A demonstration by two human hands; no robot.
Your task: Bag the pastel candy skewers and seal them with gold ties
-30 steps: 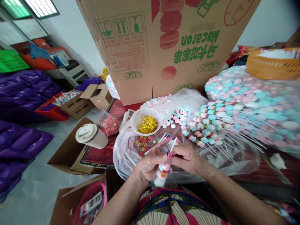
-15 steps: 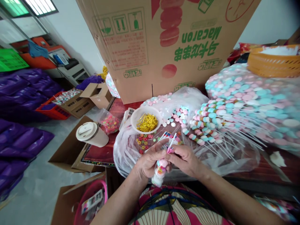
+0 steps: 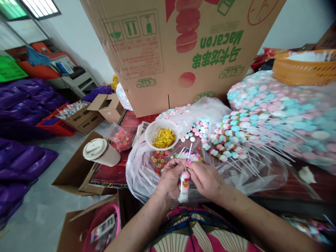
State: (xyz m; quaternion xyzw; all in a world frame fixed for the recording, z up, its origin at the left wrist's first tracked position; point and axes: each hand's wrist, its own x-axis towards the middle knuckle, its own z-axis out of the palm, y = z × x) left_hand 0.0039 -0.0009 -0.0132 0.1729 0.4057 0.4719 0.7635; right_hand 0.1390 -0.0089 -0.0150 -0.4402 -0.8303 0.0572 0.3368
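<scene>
A marshmallow candy stick [image 3: 184,183] in a printed clear bag hangs between my hands, its white stick pointing up and away from me. My left hand [image 3: 171,179] is closed around the bag's gathered neck at the base of the stick. From the other side, my right hand [image 3: 206,180] pinches the same neck with thumb and fingertips. Whether a tie is in those fingers is too small to see. Just beyond lie printed bags [image 3: 187,153] and ring-shaped candies [image 3: 160,159]. Gold twist ties [image 3: 164,137] fill a white bowl [image 3: 148,139].
A large Macaron carton [image 3: 168,63] stands at the back. Marshmallow skewers [image 3: 236,134] are piled right, before a big bag of marshmallows [image 3: 294,105] with an orange basket [image 3: 304,71] on top. A lidded cup [image 3: 102,152] stands at the table's left edge, near open boxes [image 3: 76,171].
The wrapped candy stick has swung more upright, its lower end moving right. My hands have drawn closer together at the neck, and the left fingers have curled in.
</scene>
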